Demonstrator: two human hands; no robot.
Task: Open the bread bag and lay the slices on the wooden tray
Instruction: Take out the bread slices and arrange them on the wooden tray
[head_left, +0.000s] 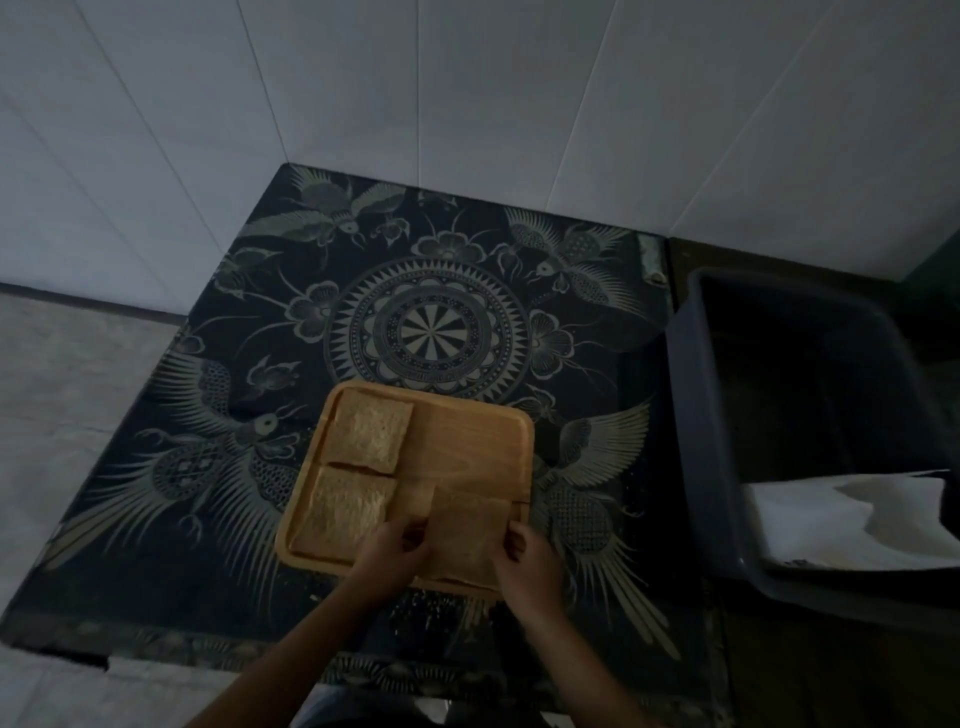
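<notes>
A square wooden tray (467, 441) lies on a dark patterned cloth. One bread slice (370, 437) lies flat in the tray's far left corner, and a second slice (345, 512) lies flat in the near left corner. A third slice (467, 535) sits over the near right part of the tray, held at both side edges. My left hand (392, 553) pinches its left edge and my right hand (527, 564) pinches its right edge. The bread bag (841, 519), white and crumpled, lies in the bin at the right.
The dark cloth with bird and mandala patterns (426, 332) covers the table. A dark plastic bin (800, 415) stands just right of the table. White panelled walls meet behind the table. Pale floor (67, 395) shows at the left.
</notes>
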